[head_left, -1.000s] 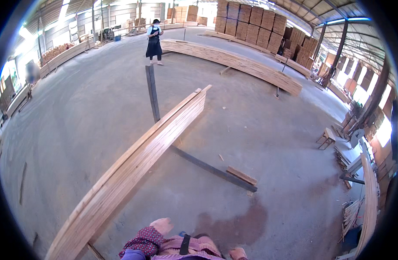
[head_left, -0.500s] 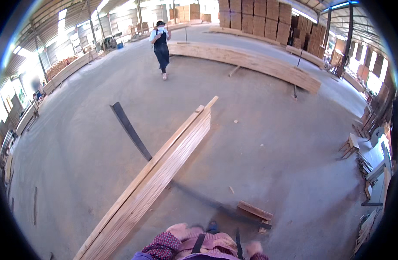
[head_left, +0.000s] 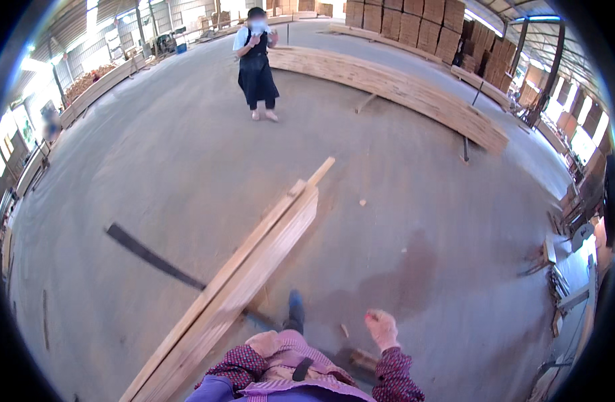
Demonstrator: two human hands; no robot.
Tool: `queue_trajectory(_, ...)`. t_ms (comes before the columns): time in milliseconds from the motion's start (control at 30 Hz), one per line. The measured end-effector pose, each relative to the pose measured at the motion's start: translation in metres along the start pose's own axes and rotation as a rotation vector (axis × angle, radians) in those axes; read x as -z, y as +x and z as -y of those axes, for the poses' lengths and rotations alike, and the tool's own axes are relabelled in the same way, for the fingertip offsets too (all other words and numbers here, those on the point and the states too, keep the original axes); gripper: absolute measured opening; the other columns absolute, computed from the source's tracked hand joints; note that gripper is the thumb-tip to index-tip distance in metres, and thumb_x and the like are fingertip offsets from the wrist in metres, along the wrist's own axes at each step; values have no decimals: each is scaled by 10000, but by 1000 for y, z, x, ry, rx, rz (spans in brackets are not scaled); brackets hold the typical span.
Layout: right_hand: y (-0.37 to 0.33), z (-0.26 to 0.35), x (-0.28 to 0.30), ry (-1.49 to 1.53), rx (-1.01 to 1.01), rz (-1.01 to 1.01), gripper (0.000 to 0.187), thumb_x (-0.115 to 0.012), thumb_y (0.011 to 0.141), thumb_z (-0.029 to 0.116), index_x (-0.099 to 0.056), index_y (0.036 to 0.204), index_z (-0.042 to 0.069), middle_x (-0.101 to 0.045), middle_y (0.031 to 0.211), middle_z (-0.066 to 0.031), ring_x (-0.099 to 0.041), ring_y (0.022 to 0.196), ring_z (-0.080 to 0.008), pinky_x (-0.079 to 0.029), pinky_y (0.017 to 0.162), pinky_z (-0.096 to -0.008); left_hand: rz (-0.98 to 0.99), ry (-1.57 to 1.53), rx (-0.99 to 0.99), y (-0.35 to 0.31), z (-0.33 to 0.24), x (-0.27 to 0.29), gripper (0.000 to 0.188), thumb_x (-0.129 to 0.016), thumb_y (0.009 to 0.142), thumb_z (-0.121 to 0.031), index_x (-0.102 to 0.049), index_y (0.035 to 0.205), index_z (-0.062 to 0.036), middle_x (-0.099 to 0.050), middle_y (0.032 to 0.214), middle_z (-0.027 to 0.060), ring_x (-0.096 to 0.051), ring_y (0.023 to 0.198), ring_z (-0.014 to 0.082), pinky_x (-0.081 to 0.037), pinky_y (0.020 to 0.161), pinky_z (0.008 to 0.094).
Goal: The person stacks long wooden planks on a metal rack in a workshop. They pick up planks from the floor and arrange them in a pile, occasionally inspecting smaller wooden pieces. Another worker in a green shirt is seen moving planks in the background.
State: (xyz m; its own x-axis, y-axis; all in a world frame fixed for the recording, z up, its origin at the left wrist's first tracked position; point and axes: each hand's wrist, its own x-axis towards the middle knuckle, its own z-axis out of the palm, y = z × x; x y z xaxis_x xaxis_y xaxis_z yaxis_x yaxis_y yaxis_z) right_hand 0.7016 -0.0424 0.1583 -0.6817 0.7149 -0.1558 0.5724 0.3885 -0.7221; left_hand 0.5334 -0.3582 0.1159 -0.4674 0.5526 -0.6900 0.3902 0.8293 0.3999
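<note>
A stack of long pale timber boards runs diagonally across the floor on my left, with a narrower strip jutting past its far end. Beside the boards, my left hand hangs low before my body; blur hides its fingers, and I cannot tell if it touches anything. My right hand is out to the right over the floor, in a pale covering, its fingers curled in. A small red spot shows at its edge; what it holds, if anything, is hidden. My dark shoe steps forward next to the stack.
A dark bar sticks out under the stack on the left. A short wood block lies by my right sleeve. Ahead stands a person in a dark apron, before a long timber pile. Bundled boards rise behind.
My right hand has swung forward and up from the lower edge. My foot has stepped ahead. The person in the apron appears nearer, and the view has shifted over the board stack.
</note>
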Motion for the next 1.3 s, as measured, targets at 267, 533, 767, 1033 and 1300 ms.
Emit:
queue_trajectory(267, 96, -30, -57, -107, -253, 280, 299, -646, 801, 297, -724, 1022, 112, -714, 812, -97, -691, 761, -205, -523, 731, -336, -163, 345, -286, 154, 24, 123, 480, -507, 888, -410, -577, 1216, -66, -566, 1235, 259, -571, 1134, 370, -459, 958, 440)
queue_trajectory(533, 208, -31, -58, -110, -408, 300, 292, -639, 808, 266, -724, 1016, 78, -699, 716, -85, -667, 636, -141, -512, 642, -283, -305, 96, -88, 209, 3, 233, 463, -471, 897, -378, -580, 1191, -38, -615, 1142, 243, -596, 1082, 374, -461, 947, 456)
queue_trajectory(767, 355, -45, -62, -195, -349, 423, 311, -634, 794, 294, -720, 991, 68, -698, 731, -95, -681, 692, -197, -520, 700, -327, -61, -183, 283, 242, -54, 286, 505, -508, 870, -461, -613, 1209, -103, -622, 1153, 240, -588, 1114, 372, -472, 929, 458)
queue_trajectory(1033, 525, 19, -42, -151, -146, 380, 339, -623, 797, 318, -714, 1005, 66, -712, 826, -116, -688, 789, -227, -520, 762, -349, -66, -370, 424, 307, -112, 305, 526, -604, 804, -447, -611, 1221, -127, -637, 1156, 204, -599, 1099, 363, -465, 927, 423)
queue_trajectory(1300, 595, 36, -29, -261, -147, 444, 363, -611, 810, 305, -701, 1057, 54, -713, 884, -140, -691, 801, -238, -523, 767, -350, -109, -558, 359, 379, -115, 325, 596, -563, 833, -457, -542, 1319, -112, -582, 1281, 176, -533, 1217, 325, -402, 1025, 388)
